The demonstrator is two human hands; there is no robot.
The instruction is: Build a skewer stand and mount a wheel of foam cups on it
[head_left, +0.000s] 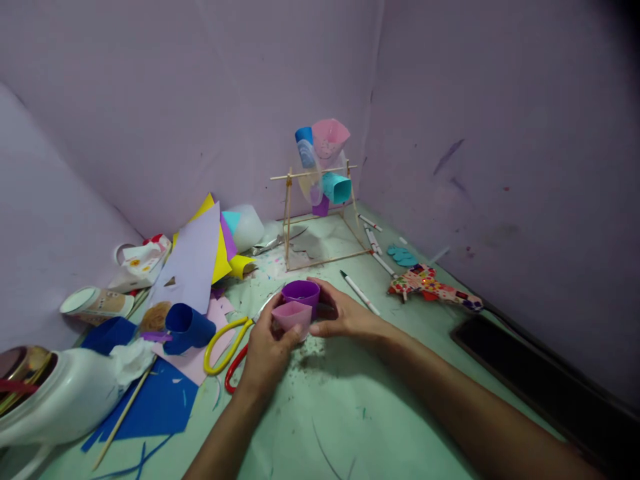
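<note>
Above the table, my left hand (273, 347) grips a small pink paper cup (294, 314), its thumb pressed on the near face. Right behind the pink cup is a purple paper cup (307, 291) with an oval rim. My right hand (345, 313) curves round the purple cup's right side, fingers behind it and thumb near the pink cup. Beside my left wrist lie scissors with yellow and red handles (226, 347), partly hidden by the hand. Farther back stands a stick frame (330, 260) carrying a wheel with blue, pink, teal and purple paper cups.
On the left are paper sheets (187, 253), a blue paper cup (187, 328), a white bottle (75, 393), a paper container (100, 303) and a wooden stick (123, 423). Several markers (360, 293), a patterned cloth piece (435, 287) and a dark flat object (530, 380) lie right.
</note>
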